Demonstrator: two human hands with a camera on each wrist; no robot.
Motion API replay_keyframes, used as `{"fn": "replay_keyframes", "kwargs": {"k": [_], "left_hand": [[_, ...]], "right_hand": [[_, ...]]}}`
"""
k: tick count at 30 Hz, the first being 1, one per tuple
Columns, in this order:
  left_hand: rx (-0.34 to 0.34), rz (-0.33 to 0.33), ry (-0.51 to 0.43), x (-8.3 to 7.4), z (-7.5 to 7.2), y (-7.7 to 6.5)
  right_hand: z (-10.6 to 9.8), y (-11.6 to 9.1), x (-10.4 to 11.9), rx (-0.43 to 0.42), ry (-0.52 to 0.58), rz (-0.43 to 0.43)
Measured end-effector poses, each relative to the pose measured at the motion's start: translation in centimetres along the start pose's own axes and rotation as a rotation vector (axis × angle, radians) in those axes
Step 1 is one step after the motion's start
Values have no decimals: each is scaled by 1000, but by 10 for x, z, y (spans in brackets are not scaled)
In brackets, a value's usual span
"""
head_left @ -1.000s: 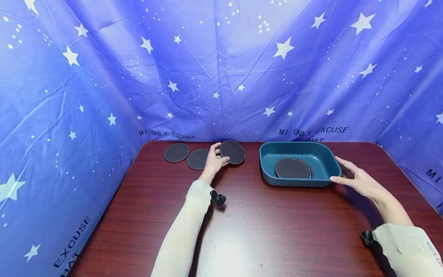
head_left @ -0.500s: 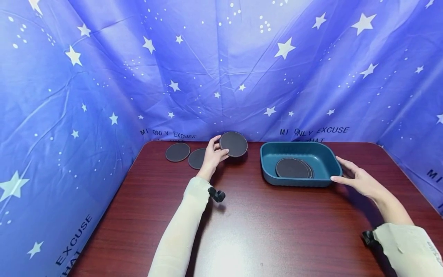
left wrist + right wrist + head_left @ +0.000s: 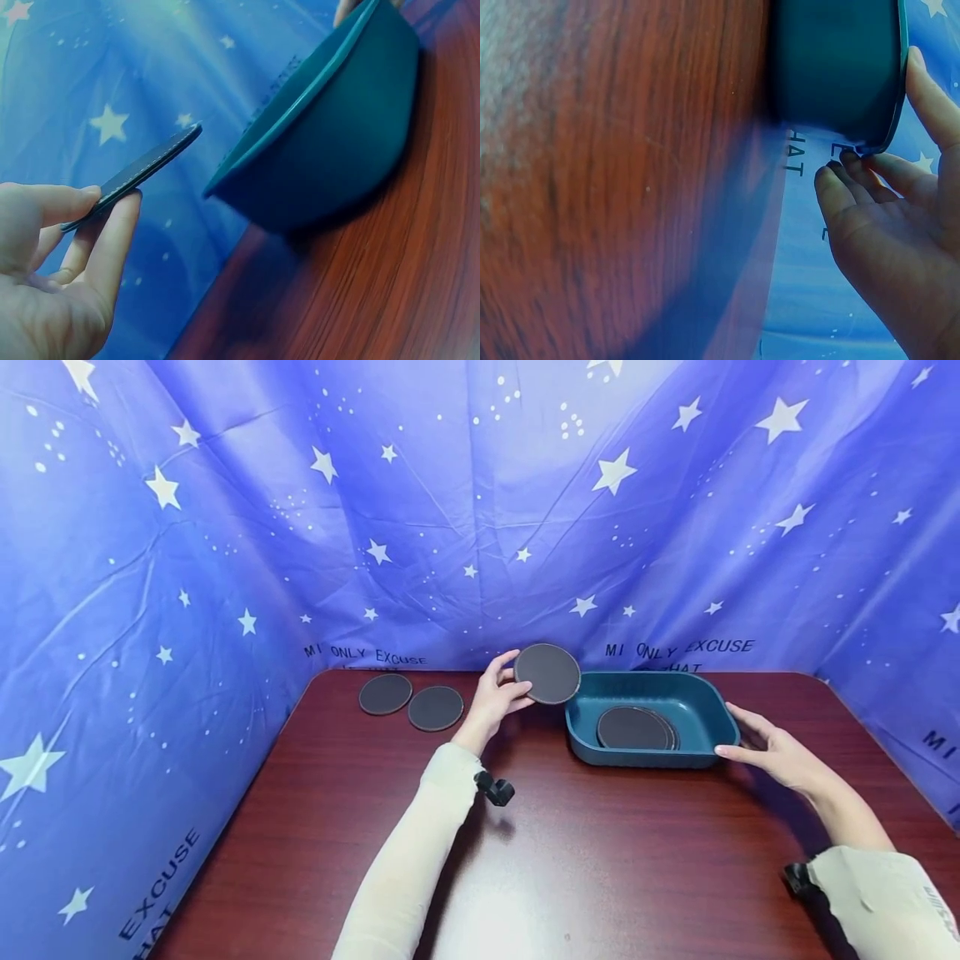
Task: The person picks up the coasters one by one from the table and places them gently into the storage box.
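My left hand (image 3: 491,700) pinches a round dark coaster (image 3: 548,674) by its edge, thumb on top and fingers beneath. The coaster is held above the table, its right edge overlapping the left rim of a teal plastic bin (image 3: 647,758) in the head view. Pale stitching runs along the coaster's edge (image 3: 154,161) in the left wrist view. Overlapping coasters (image 3: 632,727) lie flat inside the bin. At its right end, my right hand (image 3: 783,757) touches the bin with thumb and fingers extended, the thumb at the near corner.
Two more round coasters, one farther left (image 3: 386,694) and one nearer the bin (image 3: 436,708), lie on the reddish-brown wooden table (image 3: 300,827) near its back edge. A blue star-patterned cloth (image 3: 450,510) hangs behind the table and along both sides.
My left hand has lifted the coaster from near the table and carried it right to the bin's left rim, uncovering the coaster behind it. My right hand stays at the bin.
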State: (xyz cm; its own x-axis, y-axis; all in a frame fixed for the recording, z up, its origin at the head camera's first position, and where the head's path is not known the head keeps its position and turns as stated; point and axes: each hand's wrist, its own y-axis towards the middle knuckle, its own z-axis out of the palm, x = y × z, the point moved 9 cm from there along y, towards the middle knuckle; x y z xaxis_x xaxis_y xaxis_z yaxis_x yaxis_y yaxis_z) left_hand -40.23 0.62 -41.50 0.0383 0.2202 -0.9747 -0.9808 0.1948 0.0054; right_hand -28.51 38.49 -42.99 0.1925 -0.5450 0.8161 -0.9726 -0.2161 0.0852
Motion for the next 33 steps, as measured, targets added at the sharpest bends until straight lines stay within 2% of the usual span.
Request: {"fn": "replay_keyframes", "kwargs": {"k": [9, 14, 17, 21, 27, 33], "left_hand": [[87, -35, 56, 11, 51, 0], [92, -53, 170, 18, 73, 0], [75, -45, 316, 17, 82, 0], [58, -48, 580, 14, 101, -1], [130, -61, 977, 16, 126, 1], [184, -94, 1325, 28, 137, 1]], "right_hand": [[-1, -1, 2, -12, 18, -34], [0, -3, 1, -10, -2, -21], [1, -3, 1, -13, 11, -31], [0, -3, 2, -16, 24, -33], [-3, -2, 2, -25, 16, -19], [1, -3, 3, -18, 43, -35]]}}
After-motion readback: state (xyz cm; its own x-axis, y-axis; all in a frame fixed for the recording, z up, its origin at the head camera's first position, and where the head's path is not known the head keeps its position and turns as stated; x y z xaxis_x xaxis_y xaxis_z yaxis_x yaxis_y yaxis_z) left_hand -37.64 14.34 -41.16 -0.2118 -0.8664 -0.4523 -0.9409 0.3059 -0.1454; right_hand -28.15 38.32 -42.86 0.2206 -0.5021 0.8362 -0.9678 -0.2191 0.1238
